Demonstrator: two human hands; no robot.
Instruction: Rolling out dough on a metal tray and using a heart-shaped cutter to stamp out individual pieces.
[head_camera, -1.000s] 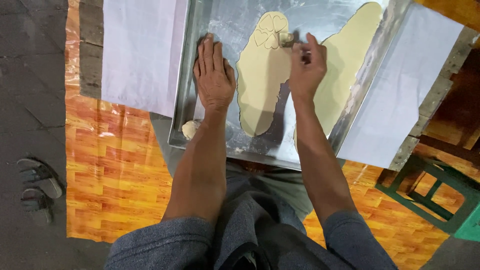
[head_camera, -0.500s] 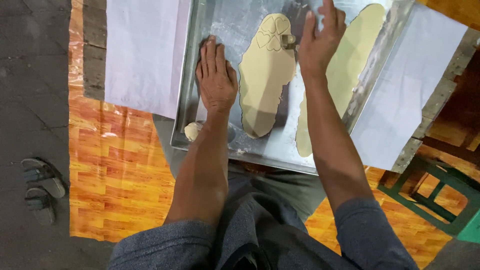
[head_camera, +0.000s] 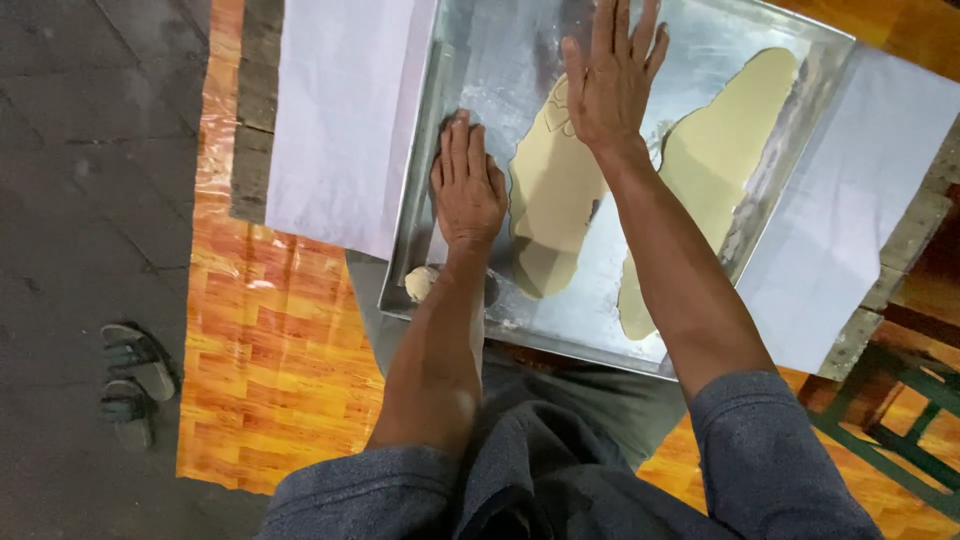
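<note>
Two hands on shiny rectangular metal tray (head_camera: 480, 60). Right hand (head_camera: 612, 75), a second ago pinching small cutter on pale flat dough sheet (head_camera: 555, 195), now lies open-palmed, empty, further up sheet. Left hand (head_camera: 466, 185) stays flat, fingers spread, holding nothing, beside sheet's left edge. Second pale dough sheet (head_camera: 720, 140) lies right.

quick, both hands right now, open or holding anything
left hand: open, flat on the metal tray, holding nothing
right hand: open, fingers spread over the dough sheet, holding nothing
</note>
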